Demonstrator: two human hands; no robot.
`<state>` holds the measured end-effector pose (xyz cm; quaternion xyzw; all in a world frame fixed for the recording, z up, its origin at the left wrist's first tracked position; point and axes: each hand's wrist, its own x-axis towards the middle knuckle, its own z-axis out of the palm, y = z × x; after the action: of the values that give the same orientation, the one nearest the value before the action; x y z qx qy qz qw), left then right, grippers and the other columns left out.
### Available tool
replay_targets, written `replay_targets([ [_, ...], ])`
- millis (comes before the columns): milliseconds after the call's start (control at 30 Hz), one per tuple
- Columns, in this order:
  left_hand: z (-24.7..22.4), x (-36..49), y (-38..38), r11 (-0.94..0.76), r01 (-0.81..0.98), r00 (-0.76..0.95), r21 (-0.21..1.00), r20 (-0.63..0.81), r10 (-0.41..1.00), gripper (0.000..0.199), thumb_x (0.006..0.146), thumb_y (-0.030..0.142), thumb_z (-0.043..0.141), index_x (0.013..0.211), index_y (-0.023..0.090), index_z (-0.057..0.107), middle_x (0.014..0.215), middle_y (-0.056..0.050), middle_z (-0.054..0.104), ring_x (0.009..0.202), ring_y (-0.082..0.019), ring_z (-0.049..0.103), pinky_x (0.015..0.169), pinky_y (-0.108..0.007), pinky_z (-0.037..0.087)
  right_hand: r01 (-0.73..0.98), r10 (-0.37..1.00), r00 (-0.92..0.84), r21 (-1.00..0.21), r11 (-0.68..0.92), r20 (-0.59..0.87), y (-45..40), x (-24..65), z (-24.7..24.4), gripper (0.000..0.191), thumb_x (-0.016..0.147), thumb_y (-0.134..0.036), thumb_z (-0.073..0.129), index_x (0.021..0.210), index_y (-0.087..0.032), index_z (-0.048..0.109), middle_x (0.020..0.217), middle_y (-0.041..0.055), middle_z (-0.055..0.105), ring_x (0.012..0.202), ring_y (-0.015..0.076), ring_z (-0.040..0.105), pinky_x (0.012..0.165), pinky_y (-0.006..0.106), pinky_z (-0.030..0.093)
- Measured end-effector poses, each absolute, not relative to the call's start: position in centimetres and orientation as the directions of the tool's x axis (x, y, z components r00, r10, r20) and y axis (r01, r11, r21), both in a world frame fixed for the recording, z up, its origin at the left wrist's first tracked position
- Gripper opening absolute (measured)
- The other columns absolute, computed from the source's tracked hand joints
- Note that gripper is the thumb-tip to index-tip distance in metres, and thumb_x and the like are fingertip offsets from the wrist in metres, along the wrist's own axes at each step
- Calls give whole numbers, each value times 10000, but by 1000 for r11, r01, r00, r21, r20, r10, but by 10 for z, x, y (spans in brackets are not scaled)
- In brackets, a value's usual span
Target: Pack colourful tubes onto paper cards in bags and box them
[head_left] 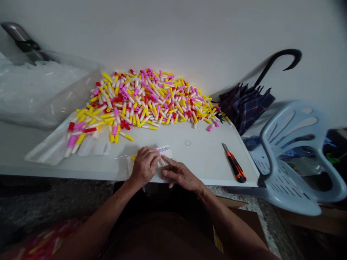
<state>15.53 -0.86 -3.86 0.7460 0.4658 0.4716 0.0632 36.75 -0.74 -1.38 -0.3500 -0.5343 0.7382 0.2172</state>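
Forearms point(105, 213), fingers point(173, 176) on card point(166, 151), tubes point(151, 97), cutter point(234, 164)

Looks like a small hand-work or packing spot, workshop-type; home or business, can't tell. Evidence: white table point(203, 159) against plain wall point(195, 32), bulk heap of coloured plastic pieces point(151, 97) at 12 o'clock, big clear bag point(40, 90) at 10, box cutter point(234, 162) at 4. More coloured pieces low at 7, blurred. Cardboard point(248, 220) at 5 on speckled floor point(78, 195). Everyday stuff too: umbrella point(244, 104) at 2, plastic chair point(279, 173) at 3-4.
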Motion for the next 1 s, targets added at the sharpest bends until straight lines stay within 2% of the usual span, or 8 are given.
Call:
replay_targets([
  [167,-47,154,-8,-570,613,131,548,641,756,105,1041,199,532,1014,216,632,979,-52,728,967,-223,652,917,-429,511,259,784,-545,-949,-179,-297,8,381,-4,576,979,-511,675,1470,-214,627,629,-40,560,543,103,515,493,216,486],
  [300,-47,155,-8,-583,621,114,524,676,728,91,1038,180,544,1050,210,630,989,-55,726,988,-223,650,922,-424,509,155,945,-225,-966,-205,-237,21,379,1,605,928,-587,687,1362,-168,635,716,-4,620,587,142,589,473,236,496],
  [400,-46,156,-9,-595,620,129,511,682,720,92,1031,171,553,1053,209,635,985,-56,723,999,-228,649,927,-429,510,124,903,-312,-955,-269,-295,29,368,-1,607,876,-578,739,1320,-179,632,820,27,657,689,166,631,480,233,523],
  [500,-47,156,-8,-593,619,148,515,665,732,94,1033,176,549,1036,210,637,985,-57,723,991,-227,650,937,-433,511,126,817,-463,-938,-323,-343,36,355,-9,463,841,-539,769,1080,-146,710,851,45,678,699,154,620,499,225,524],
  [667,-48,154,-7,-586,628,166,512,648,743,94,1040,191,543,1042,212,634,995,-58,723,967,-232,653,922,-431,504,188,817,-436,-926,-327,-377,41,341,-22,330,852,-472,748,929,-155,695,761,21,662,617,138,579,489,234,483],
  [767,-47,154,-6,-575,649,214,498,606,766,100,1043,202,535,1041,214,635,1007,-65,717,968,-250,640,917,-443,494,386,866,-377,-906,-175,-328,40,339,-24,253,925,-417,674,870,-171,677,715,2,638,597,127,545,507,232,429],
  [900,-46,156,-4,-564,666,216,488,597,772,94,1037,205,536,1024,216,628,1008,-69,710,975,-265,631,910,-449,486,621,934,-319,-780,79,-160,45,348,-23,379,891,-461,745,681,-174,613,637,-18,568,644,124,492,559,232,340],
  [1000,-48,158,-5,-556,677,198,482,609,768,86,1036,201,535,1038,216,620,1023,-73,711,977,-265,628,908,-447,487,621,946,-279,-783,48,-163,66,376,-17,303,872,-475,772,815,-188,696,659,-21,613,625,126,534,577,231,384],
])
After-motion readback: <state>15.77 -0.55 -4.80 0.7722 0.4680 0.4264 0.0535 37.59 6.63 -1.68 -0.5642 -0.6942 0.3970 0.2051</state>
